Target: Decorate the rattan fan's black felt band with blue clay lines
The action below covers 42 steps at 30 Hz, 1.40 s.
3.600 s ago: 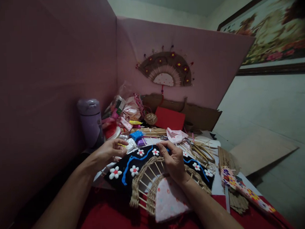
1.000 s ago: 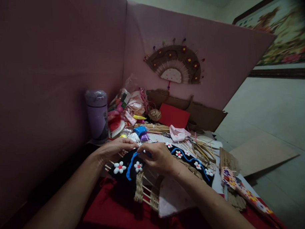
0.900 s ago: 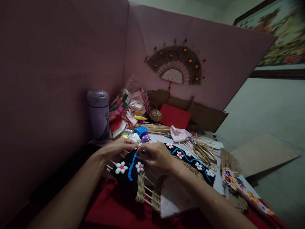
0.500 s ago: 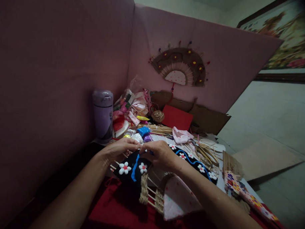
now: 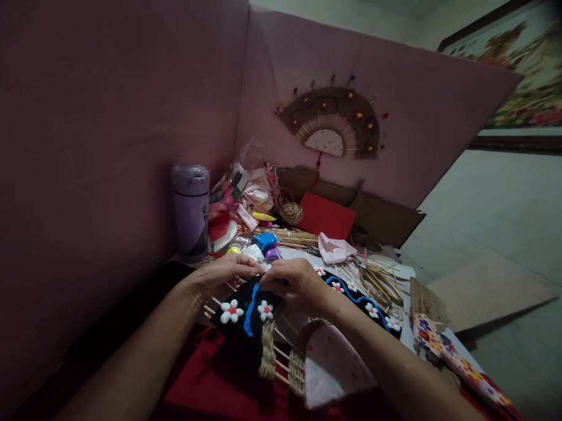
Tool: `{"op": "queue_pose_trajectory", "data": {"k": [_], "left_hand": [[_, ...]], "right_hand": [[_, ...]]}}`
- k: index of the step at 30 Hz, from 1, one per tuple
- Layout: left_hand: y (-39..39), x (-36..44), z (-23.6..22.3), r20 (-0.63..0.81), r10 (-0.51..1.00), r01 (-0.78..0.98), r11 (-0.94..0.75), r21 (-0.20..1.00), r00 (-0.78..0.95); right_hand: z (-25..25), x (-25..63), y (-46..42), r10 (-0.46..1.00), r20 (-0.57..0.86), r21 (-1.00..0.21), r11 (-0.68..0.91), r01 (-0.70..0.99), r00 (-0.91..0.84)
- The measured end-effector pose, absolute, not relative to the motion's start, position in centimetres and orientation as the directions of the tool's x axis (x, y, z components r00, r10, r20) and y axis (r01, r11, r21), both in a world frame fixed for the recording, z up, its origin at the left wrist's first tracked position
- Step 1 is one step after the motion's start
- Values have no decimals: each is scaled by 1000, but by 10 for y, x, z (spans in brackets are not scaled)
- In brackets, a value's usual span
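Observation:
A hand-made fan (image 5: pixel 248 313) lies in front of me on a red cloth (image 5: pixel 208 385): black felt arc with white flowers and a blue wavy line, woven straw ribs, a pale dotted centre. My left hand (image 5: pixel 221 275) and my right hand (image 5: pixel 295 283) meet at the arc's upper left edge. Both have fingers curled and pinched together on the felt rim. What sits between the fingertips is too small to make out.
A purple flask (image 5: pixel 191 207) stands by the pink partition. Behind the fan lie craft scraps, a twine ball (image 5: pixel 291 213), red card (image 5: pixel 326 216), straw sticks (image 5: pixel 291 238) and blue clay (image 5: pixel 265 240). A brown fan (image 5: pixel 335 119) hangs on the wall. A flowered fan (image 5: pixel 452 358) lies at right.
My right hand has slid from the middle of the arc to its left end, where it meets my left hand. The fan has turned slightly clockwise. Over the last second, little moved.

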State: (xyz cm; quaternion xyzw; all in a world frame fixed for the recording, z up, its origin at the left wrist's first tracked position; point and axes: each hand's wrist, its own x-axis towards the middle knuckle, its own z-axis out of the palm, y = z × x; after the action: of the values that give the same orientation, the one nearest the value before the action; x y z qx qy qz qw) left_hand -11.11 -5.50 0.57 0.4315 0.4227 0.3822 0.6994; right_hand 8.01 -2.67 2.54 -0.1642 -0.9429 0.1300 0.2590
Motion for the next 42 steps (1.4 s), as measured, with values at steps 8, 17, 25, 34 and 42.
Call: {"op": "queue_pose_trajectory", "data": {"k": [8,17,25,34,42], "left_hand": [[-53,-113,2,-248,894,-173,330,928,374],[-53,-112,2,-224,896,-185,312,932,383],[-51,-113,-1,-239,903,-186,319,929,357],[-54,-111,2,-287,892,-163,359,919,348],[-54,-111,2,-256,891,-180,341,923,375]], "right_hand": [[16,86,-26,552,436,-610,762,216,-711],[19,84,-21,406,446,-479,861,170,-797],[34,75,-25,346,359,-192,936,294,-867],[33,74,-28,364,336,-257,923,287,-869],[26,83,-23,481,430,-602,783,154,-764]]}}
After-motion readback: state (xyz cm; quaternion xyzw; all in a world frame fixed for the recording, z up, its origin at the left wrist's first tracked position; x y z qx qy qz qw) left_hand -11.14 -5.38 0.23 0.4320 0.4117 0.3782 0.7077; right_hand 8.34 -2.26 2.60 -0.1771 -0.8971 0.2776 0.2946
